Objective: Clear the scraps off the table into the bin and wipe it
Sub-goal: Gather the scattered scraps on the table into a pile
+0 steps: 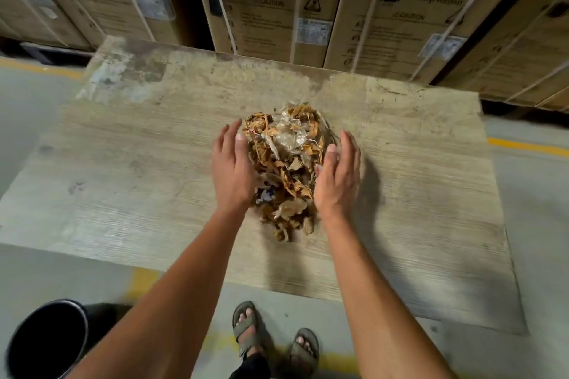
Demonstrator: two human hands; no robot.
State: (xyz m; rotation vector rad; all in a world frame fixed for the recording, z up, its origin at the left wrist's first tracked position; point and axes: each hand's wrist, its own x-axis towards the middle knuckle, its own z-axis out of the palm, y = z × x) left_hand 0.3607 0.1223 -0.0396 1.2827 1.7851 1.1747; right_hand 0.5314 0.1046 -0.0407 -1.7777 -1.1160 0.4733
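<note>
Hands (284, 175) flanking scraps (286, 169) — fingers straight, on table (123, 194)

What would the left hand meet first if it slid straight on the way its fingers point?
Probably bare wooden tabletop beside the heap of brown paper and clear plastic scraps, then the stacked cardboard boxes; the left hand flanks the heap.

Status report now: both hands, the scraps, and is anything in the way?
Left hand and right hand open, flanking scrap pile. Pile still on table, not lifted. Bin on floor, lower left. Path looks unobstructed.
</note>
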